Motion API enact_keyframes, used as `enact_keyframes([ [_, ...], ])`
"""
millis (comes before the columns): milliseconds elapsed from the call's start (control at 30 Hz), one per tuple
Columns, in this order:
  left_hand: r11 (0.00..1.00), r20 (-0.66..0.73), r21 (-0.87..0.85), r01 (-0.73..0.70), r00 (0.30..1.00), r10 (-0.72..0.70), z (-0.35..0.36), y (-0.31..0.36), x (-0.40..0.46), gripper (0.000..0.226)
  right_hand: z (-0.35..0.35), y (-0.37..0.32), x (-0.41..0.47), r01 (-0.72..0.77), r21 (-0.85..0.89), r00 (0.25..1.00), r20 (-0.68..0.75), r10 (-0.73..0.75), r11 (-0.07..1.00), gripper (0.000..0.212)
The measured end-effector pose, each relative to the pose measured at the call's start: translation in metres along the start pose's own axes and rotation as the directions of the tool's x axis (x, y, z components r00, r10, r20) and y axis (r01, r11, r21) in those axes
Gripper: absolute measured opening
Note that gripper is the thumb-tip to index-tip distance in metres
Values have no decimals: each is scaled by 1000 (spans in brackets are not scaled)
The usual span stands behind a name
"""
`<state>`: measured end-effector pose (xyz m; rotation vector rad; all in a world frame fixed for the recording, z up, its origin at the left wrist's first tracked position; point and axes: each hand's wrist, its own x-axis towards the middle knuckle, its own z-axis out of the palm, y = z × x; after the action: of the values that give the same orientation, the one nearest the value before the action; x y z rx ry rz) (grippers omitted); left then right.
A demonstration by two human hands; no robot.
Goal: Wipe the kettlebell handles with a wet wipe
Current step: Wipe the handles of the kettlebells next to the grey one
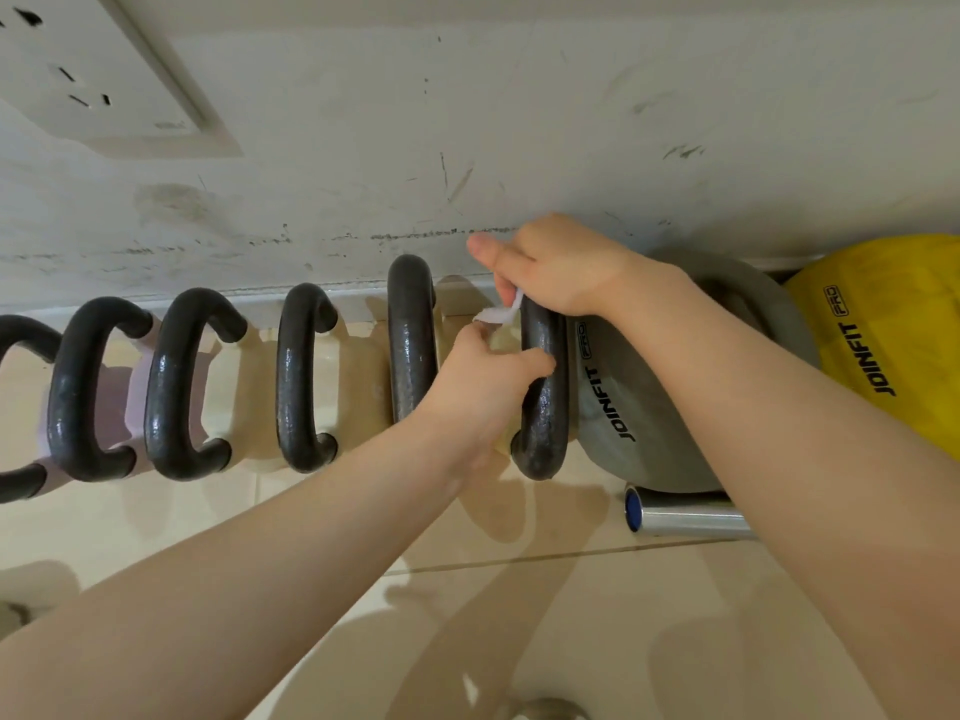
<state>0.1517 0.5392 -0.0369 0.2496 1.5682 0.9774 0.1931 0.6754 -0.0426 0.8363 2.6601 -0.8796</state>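
Several kettlebells stand in a row along the wall, their black handles arching toward me. My right hand [561, 267] grips the far end of the rightmost black handle [545, 407], pressing a white wet wipe [496, 314] against it. My left hand [488, 381] reaches in between this handle and the neighbouring handle [413, 345], its thumb lying across the bar and its fingertips touching the wipe. Most of the wipe is hidden under my right palm.
A grey JOINFIT kettlebell [634, 402] and a yellow one [893, 335] sit to the right. A chrome bar end with a blue cap [675, 514] lies on the tiled floor. A scuffed white wall with a socket plate [88, 70] rises behind.
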Motion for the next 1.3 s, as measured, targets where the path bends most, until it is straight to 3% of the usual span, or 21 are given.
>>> enact_keyframes([
  [133, 999, 74, -39, 18, 997, -15, -6, -10, -16, 74, 4, -8, -3, 98, -357, 993, 98, -67, 929, 59],
  [233, 1000, 60, 28, 11, 998, -13, -8, -13, -20, 55, 10, -17, 0, 65, -420, 996, 83, -33, 905, 58],
  [333, 998, 43, 55, 7, 999, -10, -9, -11, -21, 29, 7, -22, -3, -41, -223, 992, 110, 67, 974, 62],
  [433, 998, 110, 56, 35, 993, -41, -7, -9, -20, 23, 5, -8, -10, -183, 276, 965, -130, 226, 943, 47],
  [500, 990, 116, 142, 21, 993, -38, -5, -9, -19, 26, 18, -2, -15, -217, 584, 889, -212, 405, 782, 42],
  [567, 976, 85, 217, -18, 996, 0, -3, -11, -15, 31, 32, -3, -15, -240, 816, 836, -102, 540, 526, 43],
  [667, 963, 80, 264, -46, 996, 26, -4, -11, -12, 30, 34, -1, -12, -274, 955, 743, 135, 656, 114, 49],
  [767, 961, 95, 274, -46, 995, 21, -4, -10, -11, 34, 25, 3, -20, -243, 946, 763, 323, 560, -215, 63],
  [867, 955, 103, 293, -57, 994, 28, -4, -9, -10, 38, 23, -2, -25, -262, 866, 814, 436, 384, -427, 76],
  [1000, 946, 129, 314, -82, 991, 43, -7, -11, -10, 40, 23, -5, -23, -265, 831, 815, 464, 348, -489, 82],
  [1100, 942, 153, 317, -107, 986, 60, -7, -13, -8, 39, 19, -2, -33, -285, 833, 820, 468, 330, -474, 87],
  [1200, 947, 139, 304, -108, 988, 68, -6, -13, -7, 37, 16, 0, -27, -249, 833, 797, 466, 384, -493, 84],
  [1300, 946, 138, 303, -113, 988, 73, -6, -14, -6, 34, 16, -1, -29, -310, 905, 765, 420, 488, -292, 79],
])
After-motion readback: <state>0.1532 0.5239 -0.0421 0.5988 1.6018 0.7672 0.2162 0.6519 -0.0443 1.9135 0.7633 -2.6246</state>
